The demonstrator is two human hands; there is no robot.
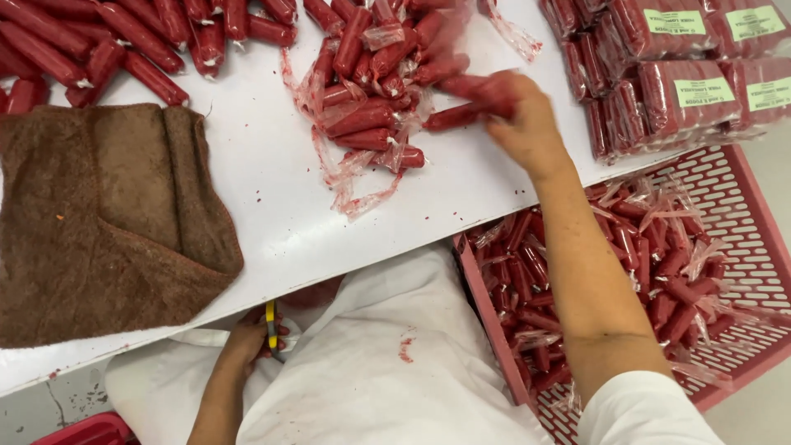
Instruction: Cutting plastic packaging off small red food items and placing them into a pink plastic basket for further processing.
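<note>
The left hand [251, 336] is clenched on a yellow-handled tool [271, 327] below the white table [264, 189] edge, its working end hidden by the fingers. To the right, the right hand [523, 124] grasps a red sausage [461, 115], blurred, lying near the sausage pile [375, 82]. Its long axis runs left-right, free end pointing left.

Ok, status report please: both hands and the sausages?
Right hand shut on sausage above pile. Left hand below table, shut on scissors. Nothing blocking.
</note>
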